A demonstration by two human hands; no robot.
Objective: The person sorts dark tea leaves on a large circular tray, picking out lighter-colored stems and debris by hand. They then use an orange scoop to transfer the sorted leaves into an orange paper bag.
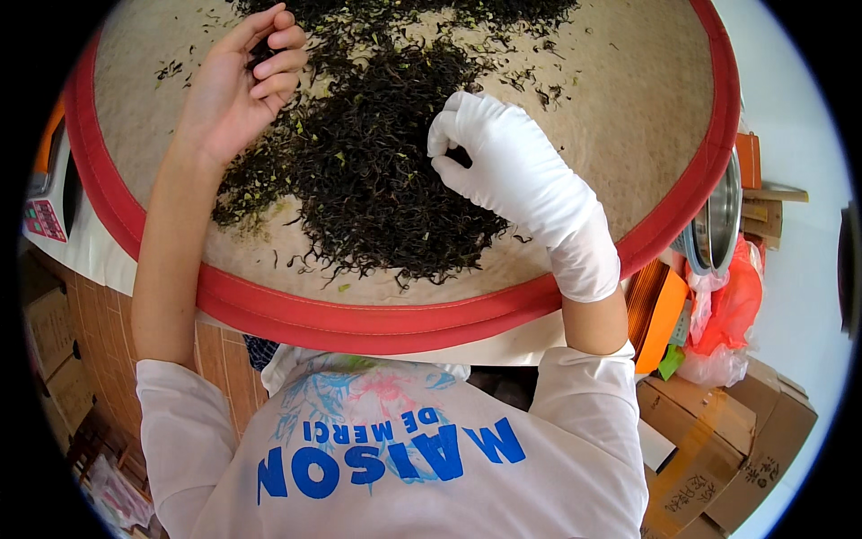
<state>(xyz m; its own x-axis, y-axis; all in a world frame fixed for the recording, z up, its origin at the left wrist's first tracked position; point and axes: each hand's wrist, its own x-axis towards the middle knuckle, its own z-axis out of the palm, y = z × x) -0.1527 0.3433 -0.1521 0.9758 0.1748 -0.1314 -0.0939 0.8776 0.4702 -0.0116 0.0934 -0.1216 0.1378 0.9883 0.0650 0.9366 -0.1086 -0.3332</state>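
A loose heap of dark, twisted dried leaves (368, 180), mixed with pale yellow-green bits, lies on a round beige tray (646, 108) with a red fabric rim. My left hand (247, 76), bare, hovers at the heap’s upper left with its fingers curled; whatever is inside them is too hidden to make out. My right hand (489, 162), in a white glove, rests at the heap’s right side, its index finger and thumb bent toward each other over the leaves. What its fingertips hold, if anything, is hidden.
More leaves (494, 13) lie at the tray’s far side. At right are a steel basin (723, 225), red plastic bags (732, 296), orange folders (655, 314) and cardboard boxes (696, 422). A scale-like device (49, 207) sits at left, above stacked boxes (54, 359).
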